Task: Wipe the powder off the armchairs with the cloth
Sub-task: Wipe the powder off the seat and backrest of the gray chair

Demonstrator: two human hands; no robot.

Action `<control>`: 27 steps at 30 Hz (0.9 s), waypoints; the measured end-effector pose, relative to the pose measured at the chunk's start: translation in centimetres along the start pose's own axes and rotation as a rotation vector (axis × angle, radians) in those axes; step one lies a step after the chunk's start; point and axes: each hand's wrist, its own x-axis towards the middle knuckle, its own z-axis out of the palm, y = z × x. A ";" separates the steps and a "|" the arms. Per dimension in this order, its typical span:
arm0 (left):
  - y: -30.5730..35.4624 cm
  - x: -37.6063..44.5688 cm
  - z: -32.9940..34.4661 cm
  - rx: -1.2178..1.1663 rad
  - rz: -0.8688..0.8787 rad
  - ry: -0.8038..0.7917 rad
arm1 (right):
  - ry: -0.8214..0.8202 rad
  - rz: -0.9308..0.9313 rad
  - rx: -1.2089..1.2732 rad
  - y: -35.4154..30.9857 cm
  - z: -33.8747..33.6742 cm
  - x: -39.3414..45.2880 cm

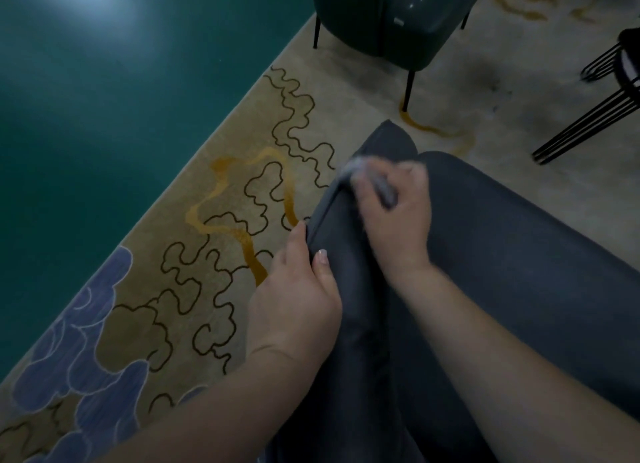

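while left hand (298, 289) grips armchair (502, 254) edge, right hand (398, 216) wipes.

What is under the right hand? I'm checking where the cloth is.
A blurred grey cloth shows at the right hand, pressed on the dark armchair. Any powder beneath is covered. The left hand grips the chair's edge.

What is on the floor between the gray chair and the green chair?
Only bare carpet, seen from the head camera, between the gray chair and the green chair.
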 end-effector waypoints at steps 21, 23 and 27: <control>-0.3 0.0 0.0 -0.053 0.033 -0.002 | 0.058 0.078 0.019 0.7 0.2 2.5; -0.4 0.0 0.0 -0.067 0.036 -0.012 | -0.016 -0.021 0.003 0.0 -0.2 -1.0; -0.3 0.0 -0.3 -0.097 0.028 -0.021 | -0.192 -0.204 0.064 0.5 -2.5 -8.5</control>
